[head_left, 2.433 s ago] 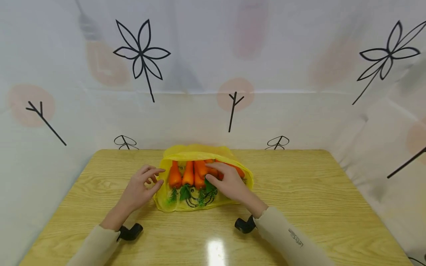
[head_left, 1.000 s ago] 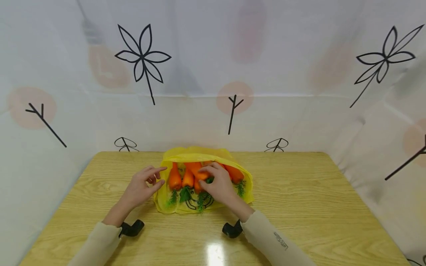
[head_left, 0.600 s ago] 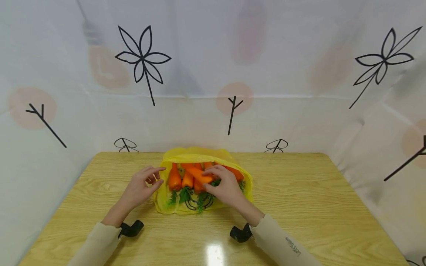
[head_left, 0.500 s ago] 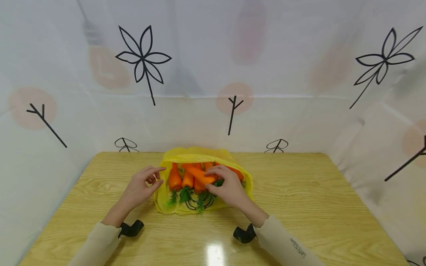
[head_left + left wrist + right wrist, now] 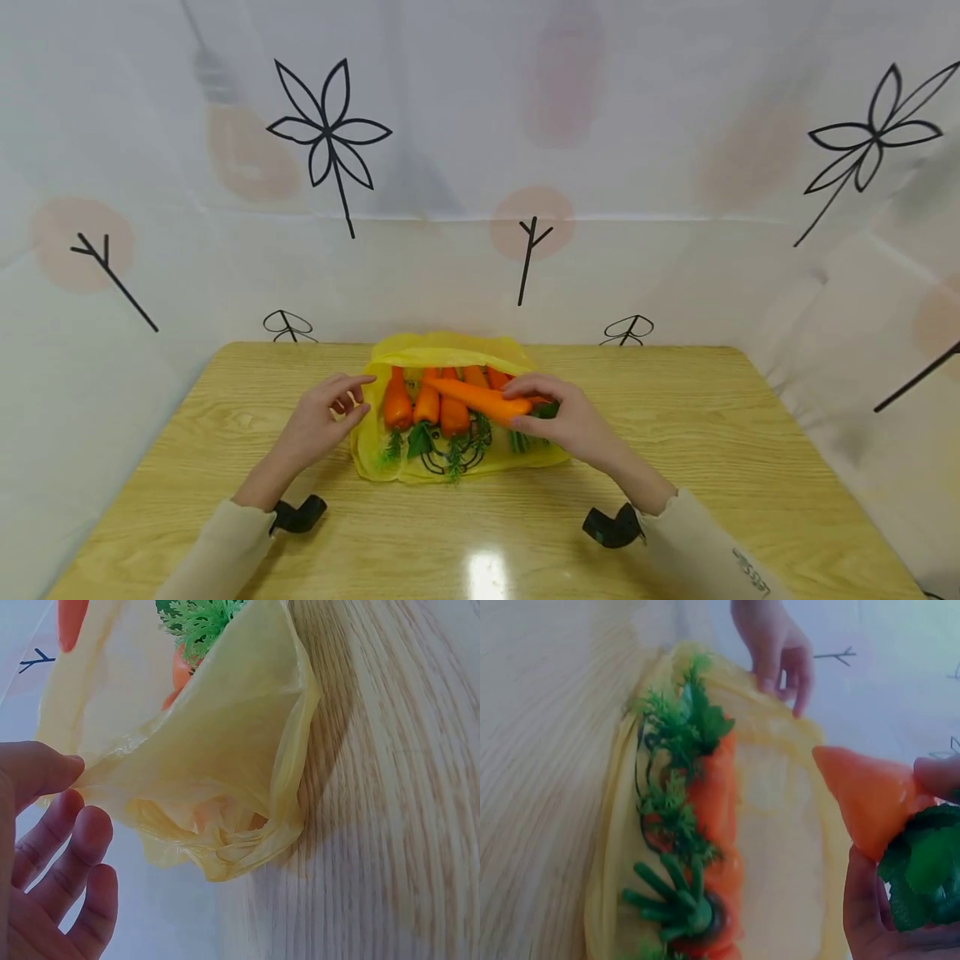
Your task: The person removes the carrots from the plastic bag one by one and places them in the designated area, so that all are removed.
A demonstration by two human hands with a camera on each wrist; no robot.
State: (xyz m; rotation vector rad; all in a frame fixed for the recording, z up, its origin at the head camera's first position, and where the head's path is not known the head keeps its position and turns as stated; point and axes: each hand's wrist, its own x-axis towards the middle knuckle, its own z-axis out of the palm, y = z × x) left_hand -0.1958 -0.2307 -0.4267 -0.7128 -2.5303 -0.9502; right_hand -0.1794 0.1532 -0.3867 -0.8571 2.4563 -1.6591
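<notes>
In the head view my left hand (image 5: pixel 313 427) is at the left side of a yellow plastic bag (image 5: pixel 375 450), which lies with its mouth facing me. The left wrist view shows the thumb and forefinger pinching the rim of the bag (image 5: pixel 232 712). My right hand (image 5: pixel 576 427) grips an orange carrot (image 5: pixel 480 398) near its leafy end, above the bag's mouth. Its tip points left. From the right wrist view, the held carrot (image 5: pixel 866 787) has dark green leaves close to my fingers. Several other carrots (image 5: pixel 397 408) with green tops lie side by side in the bag.
Everything rests on a wood-grain table (image 5: pixel 660 417). A white cloth (image 5: pixel 637 125) printed with plants hangs around its back and sides. Black wrist cameras (image 5: pixel 611 527) are strapped at both sleeves.
My right hand has taken hold of a carrot among the others and drawn it up and to the right, across the bag's mouth. The left hand has stayed at the bag's left rim.
</notes>
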